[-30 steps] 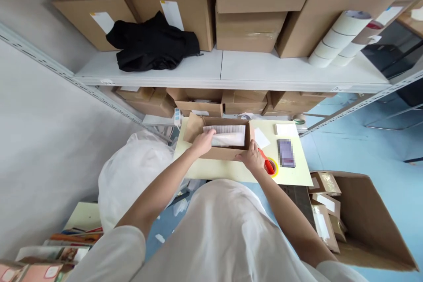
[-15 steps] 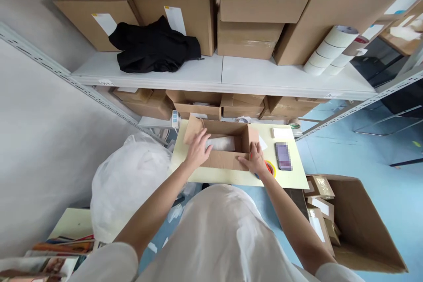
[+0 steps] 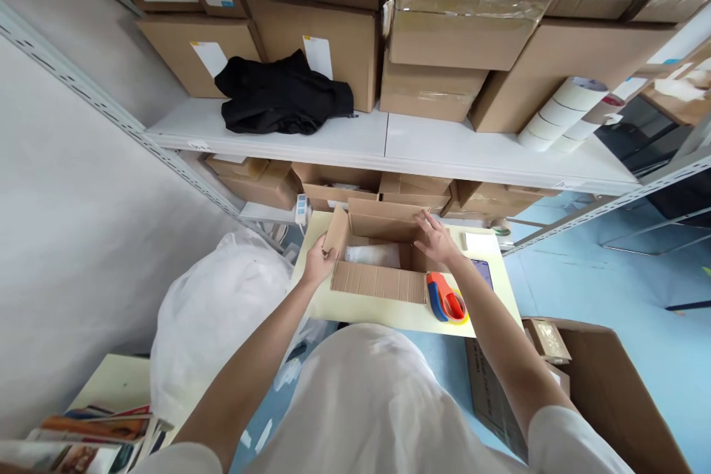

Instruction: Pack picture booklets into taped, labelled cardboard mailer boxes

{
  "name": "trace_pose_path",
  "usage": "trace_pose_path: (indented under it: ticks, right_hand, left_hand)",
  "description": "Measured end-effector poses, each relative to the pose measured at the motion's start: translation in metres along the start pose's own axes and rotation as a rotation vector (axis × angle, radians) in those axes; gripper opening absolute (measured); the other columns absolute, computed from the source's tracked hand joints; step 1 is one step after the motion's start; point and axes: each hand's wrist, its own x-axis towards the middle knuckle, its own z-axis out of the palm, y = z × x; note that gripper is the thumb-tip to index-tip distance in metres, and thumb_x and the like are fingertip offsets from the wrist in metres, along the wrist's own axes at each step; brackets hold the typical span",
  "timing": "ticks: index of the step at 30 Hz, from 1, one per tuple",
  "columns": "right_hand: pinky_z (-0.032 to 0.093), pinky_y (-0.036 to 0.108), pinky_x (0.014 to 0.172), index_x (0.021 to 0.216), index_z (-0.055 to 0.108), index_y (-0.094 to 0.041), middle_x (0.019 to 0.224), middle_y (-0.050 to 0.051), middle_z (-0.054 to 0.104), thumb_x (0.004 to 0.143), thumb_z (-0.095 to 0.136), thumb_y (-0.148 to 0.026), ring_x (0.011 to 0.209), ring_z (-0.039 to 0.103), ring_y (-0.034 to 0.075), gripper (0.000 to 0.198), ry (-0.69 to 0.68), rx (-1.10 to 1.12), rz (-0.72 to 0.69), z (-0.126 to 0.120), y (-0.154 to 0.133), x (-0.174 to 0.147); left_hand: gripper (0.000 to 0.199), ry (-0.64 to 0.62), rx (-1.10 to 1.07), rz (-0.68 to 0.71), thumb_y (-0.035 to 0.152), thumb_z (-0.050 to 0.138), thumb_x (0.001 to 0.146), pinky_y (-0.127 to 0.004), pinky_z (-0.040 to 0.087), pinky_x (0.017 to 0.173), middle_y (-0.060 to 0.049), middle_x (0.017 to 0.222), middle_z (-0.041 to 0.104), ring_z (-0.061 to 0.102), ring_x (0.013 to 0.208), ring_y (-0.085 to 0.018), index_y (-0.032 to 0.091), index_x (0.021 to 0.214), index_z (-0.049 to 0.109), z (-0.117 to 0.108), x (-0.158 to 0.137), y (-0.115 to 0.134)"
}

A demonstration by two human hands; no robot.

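A cardboard box stands with its flaps up or folded out on the small pale yellow table. Inside it lies a white wrapped packet; its contents cannot be made out. My left hand is closed round the edge of the box's left flap. At the box's back right corner, my right hand rests with fingers stretched out and thumb apart, covering part of that side. An orange and blue tape dispenser with yellow tape lies just right of the box's front flap.
A phone, partly behind my right forearm, and a white stack of paper lie on the table's right. Above runs a shelf with cartons, a black garment and tape rolls. A plastic bag bulges left; a large carton stands right.
My left hand has moved from the box's front left to its left flap. The right hand has shifted to the back right corner, uncovering the tape dispenser. The back flap now stands up.
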Motion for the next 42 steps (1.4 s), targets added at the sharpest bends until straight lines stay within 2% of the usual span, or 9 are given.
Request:
trace_pose_path:
  ticks: [3, 7, 11, 15, 18, 24, 30, 36, 42]
  right_hand:
    - [0.038, 0.051, 0.104, 0.142, 0.037, -0.018, 0.154, 0.015, 0.026, 0.077, 0.058, -0.029, 0.135, 0.037, 0.033, 0.070, -0.068, 0.057, 0.025, 0.010, 0.015, 0.012]
    - [0.038, 0.050, 0.105, 0.142, 0.038, -0.021, 0.153, 0.012, 0.028, 0.076, 0.059, -0.029, 0.134, 0.040, 0.032, 0.069, -0.119, 0.138, 0.078, 0.021, 0.026, 0.015]
    - [0.030, 0.058, 0.109, 0.142, 0.037, -0.024, 0.153, 0.011, 0.030, 0.077, 0.061, -0.037, 0.138, 0.030, 0.035, 0.071, 0.066, 0.262, 0.265, 0.021, 0.032, -0.009]
    - [0.046, 0.055, 0.098, 0.147, 0.026, -0.019, 0.137, 0.019, 0.050, 0.077, 0.062, -0.048, 0.120, 0.054, 0.034, 0.084, 0.218, 0.662, 0.598, 0.019, 0.031, -0.062]
    - [0.051, 0.049, 0.092, 0.147, 0.027, -0.020, 0.128, 0.016, 0.059, 0.082, 0.058, -0.047, 0.111, 0.061, 0.030, 0.077, 0.157, 0.919, 0.527, 0.021, 0.017, -0.097]
    - [0.033, 0.050, 0.111, 0.139, 0.045, -0.022, 0.150, 0.010, 0.036, 0.082, 0.056, -0.027, 0.137, 0.036, 0.029, 0.059, -0.123, 0.587, 0.091, 0.019, -0.013, -0.108]
    - [0.037, 0.046, 0.110, 0.140, 0.044, -0.020, 0.156, 0.008, 0.023, 0.066, 0.050, -0.006, 0.138, 0.035, 0.028, 0.076, -0.312, 0.305, 0.033, 0.021, -0.008, -0.107]
    - [0.041, 0.045, 0.108, 0.133, 0.052, -0.022, 0.152, 0.008, 0.032, 0.079, 0.048, -0.015, 0.136, 0.037, 0.026, 0.055, -0.184, 0.391, 0.067, 0.036, -0.008, -0.109]
    - [0.050, 0.046, 0.095, 0.115, 0.062, -0.023, 0.117, 0.011, 0.067, 0.086, 0.049, -0.039, 0.114, 0.060, 0.028, 0.035, 0.024, 0.615, 0.381, 0.039, -0.028, -0.107]
  left_hand:
    - [0.055, -0.125, 0.175, 0.203, 0.023, 0.050, 0.082, -0.038, 0.049, 0.095, -0.014, 0.128, 0.060, 0.061, 0.110, -0.022, 0.014, 0.136, 0.045, 0.003, -0.001, 0.012]
    - [0.054, -0.498, 0.534, 0.406, 0.039, 0.057, 0.082, -0.053, 0.030, 0.109, -0.017, 0.146, 0.040, 0.029, 0.140, -0.032, 0.014, 0.130, 0.053, -0.004, -0.005, 0.025]
    - [0.076, -0.659, 0.723, 0.430, 0.059, 0.062, 0.075, -0.062, 0.021, 0.109, -0.020, 0.149, 0.034, 0.019, 0.142, -0.038, 0.013, 0.134, 0.048, -0.023, -0.004, 0.026]
    - [0.092, -0.655, 0.691, 0.450, 0.064, 0.061, 0.073, -0.056, 0.024, 0.109, -0.022, 0.148, 0.035, 0.028, 0.138, -0.037, 0.014, 0.144, 0.032, -0.034, 0.005, 0.022]
    - [0.093, -0.603, 0.617, 0.449, 0.060, 0.057, 0.078, -0.049, 0.034, 0.104, -0.022, 0.139, 0.045, 0.043, 0.128, -0.034, 0.013, 0.149, 0.020, -0.027, 0.019, 0.022]
    - [0.087, -0.583, 0.514, 0.386, 0.059, 0.052, 0.081, -0.048, 0.040, 0.098, -0.018, 0.122, 0.057, 0.052, 0.115, -0.032, 0.014, 0.149, 0.022, -0.017, 0.043, 0.023]
    - [0.121, -0.749, 0.584, 0.546, 0.063, 0.079, 0.044, -0.051, 0.025, 0.112, -0.019, 0.150, 0.032, 0.027, 0.139, -0.039, 0.017, 0.145, 0.033, -0.052, 0.026, 0.007]
    - [0.050, -0.577, 0.492, 0.417, 0.028, 0.051, 0.085, -0.038, 0.039, 0.107, -0.009, 0.145, 0.044, 0.044, 0.132, -0.023, 0.024, 0.134, 0.049, -0.042, -0.003, -0.010]
    - [0.032, -0.215, 0.272, 0.165, 0.036, 0.042, 0.091, -0.038, 0.052, 0.089, -0.010, 0.108, 0.069, 0.066, 0.100, -0.022, 0.020, 0.113, 0.060, -0.012, -0.038, -0.013]
